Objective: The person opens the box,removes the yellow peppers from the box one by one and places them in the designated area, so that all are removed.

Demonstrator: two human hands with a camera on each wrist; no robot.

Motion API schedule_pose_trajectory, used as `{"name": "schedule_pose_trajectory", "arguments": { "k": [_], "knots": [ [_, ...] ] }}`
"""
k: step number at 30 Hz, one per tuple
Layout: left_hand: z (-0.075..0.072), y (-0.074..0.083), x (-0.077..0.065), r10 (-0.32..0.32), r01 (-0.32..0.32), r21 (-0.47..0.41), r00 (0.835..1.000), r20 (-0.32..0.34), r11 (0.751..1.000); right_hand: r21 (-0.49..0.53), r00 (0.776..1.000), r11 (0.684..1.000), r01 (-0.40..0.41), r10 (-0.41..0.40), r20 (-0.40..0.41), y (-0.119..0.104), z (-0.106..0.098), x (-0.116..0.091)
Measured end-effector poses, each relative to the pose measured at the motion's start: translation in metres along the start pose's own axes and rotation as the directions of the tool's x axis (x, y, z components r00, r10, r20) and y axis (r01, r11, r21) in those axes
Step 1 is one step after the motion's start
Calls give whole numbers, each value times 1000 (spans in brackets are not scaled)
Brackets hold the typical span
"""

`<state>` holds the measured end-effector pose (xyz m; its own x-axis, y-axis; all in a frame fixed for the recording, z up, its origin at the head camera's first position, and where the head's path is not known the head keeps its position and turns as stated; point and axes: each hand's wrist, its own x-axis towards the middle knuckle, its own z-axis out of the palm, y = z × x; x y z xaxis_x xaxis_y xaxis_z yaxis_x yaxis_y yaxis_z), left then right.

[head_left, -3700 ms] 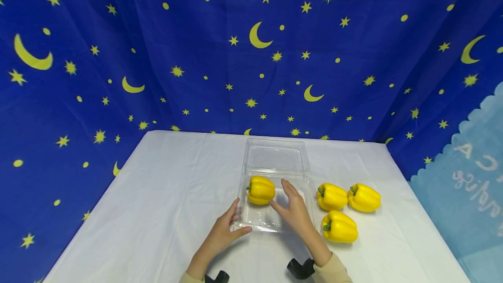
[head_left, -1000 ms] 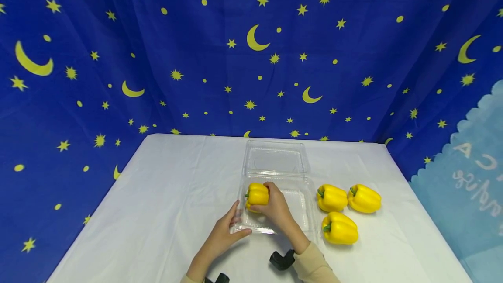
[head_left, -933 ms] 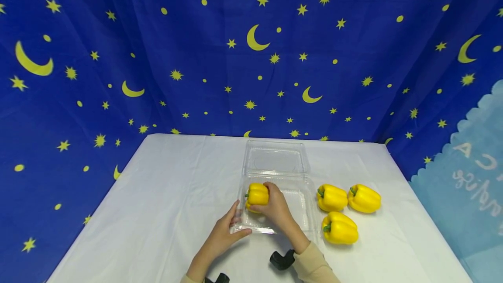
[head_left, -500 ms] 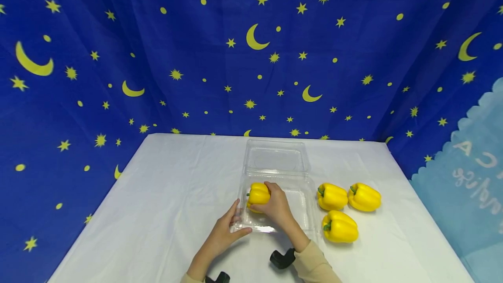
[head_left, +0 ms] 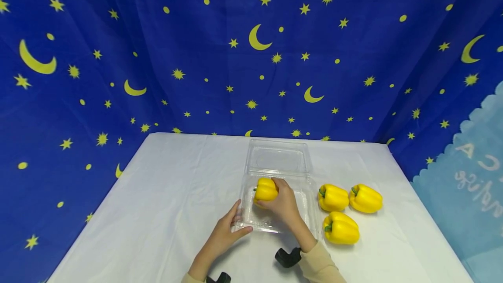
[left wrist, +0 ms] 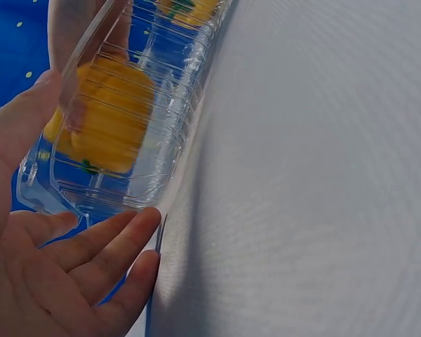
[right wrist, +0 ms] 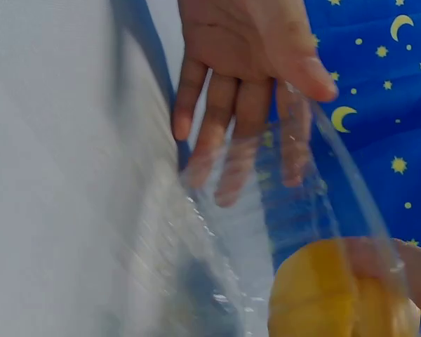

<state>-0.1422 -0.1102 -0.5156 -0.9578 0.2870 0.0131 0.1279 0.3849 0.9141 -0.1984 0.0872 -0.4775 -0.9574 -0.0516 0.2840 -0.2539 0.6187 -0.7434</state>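
Note:
A clear plastic clamshell container (head_left: 275, 226) lies on the white-covered table, its lid (head_left: 278, 156) folded back away from me. Over the left part of its base, my right hand (head_left: 284, 202) grips a yellow bell pepper (head_left: 265, 189), fingers on the far side and thumb on the near side, green stem pointing left. Whether the pepper touches the container floor I cannot tell. My left hand (head_left: 223, 232) rests against the container's near left corner, fingers extended along the wall and thumb spread; in the left wrist view its fingertips (left wrist: 149, 219) touch the ribbed side.
To the container's right lie three more yellow bell peppers: one beside it (head_left: 333, 198), one farther right (head_left: 366, 198) and one nearer me (head_left: 341, 228). A blue curtain (head_left: 220, 47) with moons and stars hangs behind the table, and a light blue panel (head_left: 467, 187) stands at right.
My right hand first took hold of the pepper in the container and drew it nearer me. Since half a second ago, hand and pepper have shifted slightly right and away. The left hand stays put.

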Motion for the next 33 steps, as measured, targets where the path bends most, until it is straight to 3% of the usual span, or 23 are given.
{"name": "schedule_pose_trajectory", "arguments": {
  "k": [33],
  "knots": [
    [3, -3, -1, 8, -8, -2, 1000, -17, 1000, -2, 990, 990, -142, 141, -26, 0, -86, -13]
  ]
}}
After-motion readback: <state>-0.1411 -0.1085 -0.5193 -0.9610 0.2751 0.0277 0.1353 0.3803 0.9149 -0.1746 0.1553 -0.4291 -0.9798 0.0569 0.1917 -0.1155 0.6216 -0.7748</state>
